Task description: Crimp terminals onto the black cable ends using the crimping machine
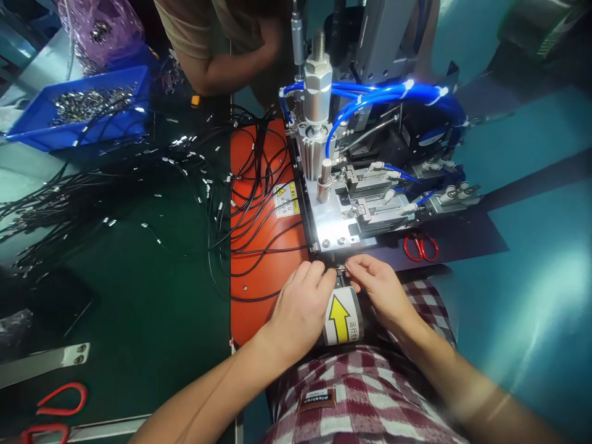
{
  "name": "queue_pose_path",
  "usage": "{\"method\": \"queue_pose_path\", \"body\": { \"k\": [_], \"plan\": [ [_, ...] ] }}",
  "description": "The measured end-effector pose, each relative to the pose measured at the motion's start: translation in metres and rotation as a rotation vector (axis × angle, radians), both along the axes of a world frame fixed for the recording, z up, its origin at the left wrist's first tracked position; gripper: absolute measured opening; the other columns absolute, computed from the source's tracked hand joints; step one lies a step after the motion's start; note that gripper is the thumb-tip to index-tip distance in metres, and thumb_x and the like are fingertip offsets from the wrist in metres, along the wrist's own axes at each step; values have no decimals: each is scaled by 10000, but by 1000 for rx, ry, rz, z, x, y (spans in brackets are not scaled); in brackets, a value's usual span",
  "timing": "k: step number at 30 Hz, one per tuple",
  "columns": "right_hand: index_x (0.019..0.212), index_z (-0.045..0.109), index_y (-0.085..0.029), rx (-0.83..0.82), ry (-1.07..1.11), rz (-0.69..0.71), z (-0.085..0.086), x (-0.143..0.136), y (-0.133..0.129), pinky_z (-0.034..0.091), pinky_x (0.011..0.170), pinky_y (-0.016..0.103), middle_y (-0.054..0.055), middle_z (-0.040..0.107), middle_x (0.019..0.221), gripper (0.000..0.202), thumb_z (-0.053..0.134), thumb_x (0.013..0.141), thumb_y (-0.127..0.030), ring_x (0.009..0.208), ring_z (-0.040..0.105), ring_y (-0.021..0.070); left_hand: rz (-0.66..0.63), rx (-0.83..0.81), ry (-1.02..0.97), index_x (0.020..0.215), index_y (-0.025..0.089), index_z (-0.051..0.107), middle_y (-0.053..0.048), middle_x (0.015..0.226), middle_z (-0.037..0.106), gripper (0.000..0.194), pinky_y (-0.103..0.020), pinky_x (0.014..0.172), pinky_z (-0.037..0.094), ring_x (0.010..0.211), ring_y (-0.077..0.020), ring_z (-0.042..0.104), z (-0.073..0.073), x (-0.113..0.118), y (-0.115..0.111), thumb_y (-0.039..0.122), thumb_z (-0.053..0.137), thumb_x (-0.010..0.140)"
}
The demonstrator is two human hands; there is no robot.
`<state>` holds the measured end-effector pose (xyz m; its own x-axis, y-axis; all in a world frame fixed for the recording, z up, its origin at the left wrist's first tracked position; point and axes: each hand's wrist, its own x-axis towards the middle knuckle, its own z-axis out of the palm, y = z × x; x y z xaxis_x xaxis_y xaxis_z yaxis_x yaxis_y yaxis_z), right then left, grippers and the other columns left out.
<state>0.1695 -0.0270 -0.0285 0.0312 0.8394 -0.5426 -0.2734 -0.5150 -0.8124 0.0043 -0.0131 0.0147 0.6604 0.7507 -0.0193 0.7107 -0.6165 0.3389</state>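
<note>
Two bare hands meet at the near edge of a machine (312, 151): the right hand (383, 287) has thumb and forefinger together on a small silvery piece (342, 267), while the left hand (301, 301) curls just beside it, its fingertips too hidden to tell whether they clamp anything. With that piece as the dial's centre, the machine stands at 12 o'clock, black cables (266, 249) spread between 9 and 10, and red-handled scissors (420, 248) lie near 3. For such fine work, I would keep the pinch light and level, steady the left hand, and hold fingertips clear of the metal plate (332, 229) at 12. Directly at 6, a label (342, 317) whose yellow arrow points to 12 reads "运行方", anything further out of sight; the warning sticker (287, 200) between 10 and 11 is too small to read; just past 6, a cloth patch (319, 399) seems to say "Pfashion".
</note>
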Motion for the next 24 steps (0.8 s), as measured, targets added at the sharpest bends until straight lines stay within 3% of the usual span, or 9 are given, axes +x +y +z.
{"method": "queue_pose_path", "body": {
  "k": [4, 8, 17, 24],
  "plan": [
    [653, 530, -180, -55, 120, 19, 2, -4, 1, 265, 447, 229, -68, 414, 480, 480, 696, 686, -630, 452, 329, 90, 8, 0, -43, 1149, 117, 585, -99, 915, 581, 283, -343, 691, 498, 796, -219, 499, -7, -1, 0, 152, 413, 928],
    [683, 542, -185, -11, 59, -44, 1, -5, 0, 273, 463, 227, -69, 441, 503, 428, 758, 668, -555, 475, 351, 94, 3, 14, -47, 1220, 158, 562, -83, 924, 582, 325, -325, 676, 487, 802, -214, 512, -11, -2, 1, 164, 419, 928],
    [648, 490, -183, 8, 155, -28, -4, -9, -2, 253, 467, 224, -80, 391, 509, 438, 742, 695, -538, 466, 300, 77, 81, 97, 83, 1138, 160, 598, -74, 910, 597, 273, -344, 668, 472, 804, -231, 528, -7, 12, -4, 162, 441, 915],
    [613, 478, -185, 50, 160, -8, -4, -8, 0, 257, 488, 228, -77, 405, 535, 476, 787, 620, -547, 489, 308, 81, 86, 95, 67, 1058, 156, 600, -92, 966, 590, 214, -349, 713, 479, 877, -238, 537, -8, 20, -8, 181, 425, 938]
  ]
}}
